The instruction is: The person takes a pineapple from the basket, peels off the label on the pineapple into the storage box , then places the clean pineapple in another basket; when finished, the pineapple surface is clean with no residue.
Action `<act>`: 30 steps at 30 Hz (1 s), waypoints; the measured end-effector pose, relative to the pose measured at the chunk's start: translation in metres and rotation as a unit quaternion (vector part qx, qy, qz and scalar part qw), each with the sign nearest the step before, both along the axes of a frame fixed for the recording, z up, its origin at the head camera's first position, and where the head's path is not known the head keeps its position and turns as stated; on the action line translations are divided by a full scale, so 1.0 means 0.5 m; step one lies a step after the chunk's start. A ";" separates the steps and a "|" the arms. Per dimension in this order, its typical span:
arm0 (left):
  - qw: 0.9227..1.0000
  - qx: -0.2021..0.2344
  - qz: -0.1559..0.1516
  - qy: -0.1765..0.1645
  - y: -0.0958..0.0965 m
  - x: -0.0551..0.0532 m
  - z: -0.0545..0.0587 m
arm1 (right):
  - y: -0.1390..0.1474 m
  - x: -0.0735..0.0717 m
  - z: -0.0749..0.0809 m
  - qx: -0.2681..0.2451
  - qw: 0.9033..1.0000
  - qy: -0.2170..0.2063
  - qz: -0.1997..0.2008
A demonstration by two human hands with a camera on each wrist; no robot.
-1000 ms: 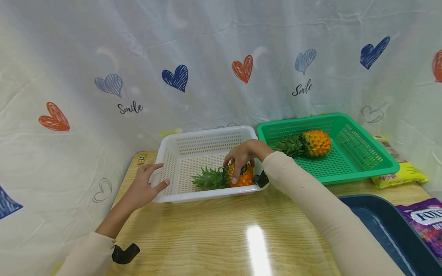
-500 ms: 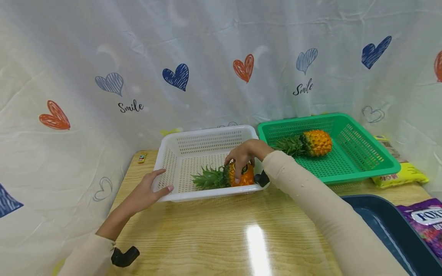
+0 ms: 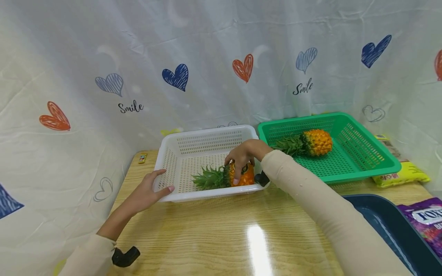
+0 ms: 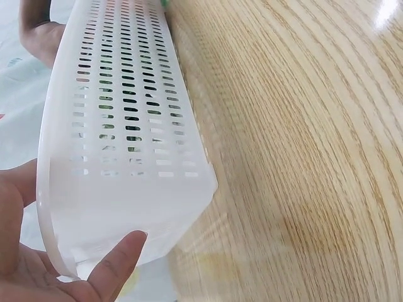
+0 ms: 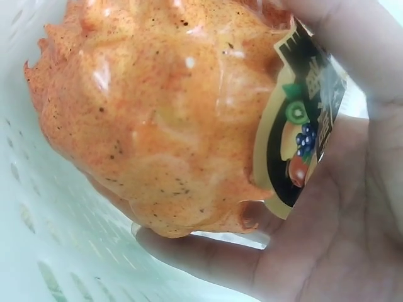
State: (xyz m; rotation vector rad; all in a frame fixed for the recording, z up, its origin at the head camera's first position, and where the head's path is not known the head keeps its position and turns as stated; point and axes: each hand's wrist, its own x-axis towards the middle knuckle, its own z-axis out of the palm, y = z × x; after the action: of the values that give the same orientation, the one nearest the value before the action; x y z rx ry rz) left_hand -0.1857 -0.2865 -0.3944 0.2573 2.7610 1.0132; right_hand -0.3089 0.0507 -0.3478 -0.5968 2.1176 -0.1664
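In the head view, a white basket (image 3: pixel 210 133) with slotted walls stands on the table. My left hand (image 3: pixel 145 191) grips its front left corner; the left wrist view shows fingers (image 4: pixel 123 261) against the outer wall and others behind the rim. A pineapple (image 3: pixel 210 179) with a green crown and an orange body lies along the basket's front wall, crown to the left. My right hand (image 3: pixel 241 155) reaches down from above and grips its body, partly hiding it. In the right wrist view, a dark label with fruit pictures (image 5: pixel 296 138) is on the orange body.
A green basket (image 3: pixel 366 170) at the right holds another pineapple (image 3: pixel 317 142). Nearer stand a dark blue tray (image 3: pixel 362 199), a yellow packet (image 3: pixel 402 174) and a purple packet (image 3: pixel 424 218). A tiny yellow packet (image 3: pixel 142 158) lies at the far left. A patterned curtain (image 3: pixel 214 96) hangs behind.
My left hand has moved slightly right and down onto the white basket's front left corner, then stayed there. The right hand and the pineapple have hardly moved.
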 end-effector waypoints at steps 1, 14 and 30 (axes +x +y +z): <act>1.000 0.000 -0.001 0.001 0.000 0.000 0.000 | -0.001 0.000 0.000 0.002 1.000 0.002 0.001; 1.000 0.012 -0.008 0.005 -0.001 0.001 0.000 | -0.004 0.001 -0.003 0.006 1.000 0.022 0.012; 1.000 0.003 -0.005 0.000 0.000 0.002 0.003 | 0.006 -0.004 0.025 -0.032 0.999 0.032 0.019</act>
State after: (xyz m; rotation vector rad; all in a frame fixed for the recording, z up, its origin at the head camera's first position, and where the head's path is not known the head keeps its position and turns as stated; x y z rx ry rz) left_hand -0.1847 -0.2865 -0.3928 0.2723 2.7536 1.0199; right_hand -0.3112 0.0537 -0.3353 -0.6873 2.1671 -0.1979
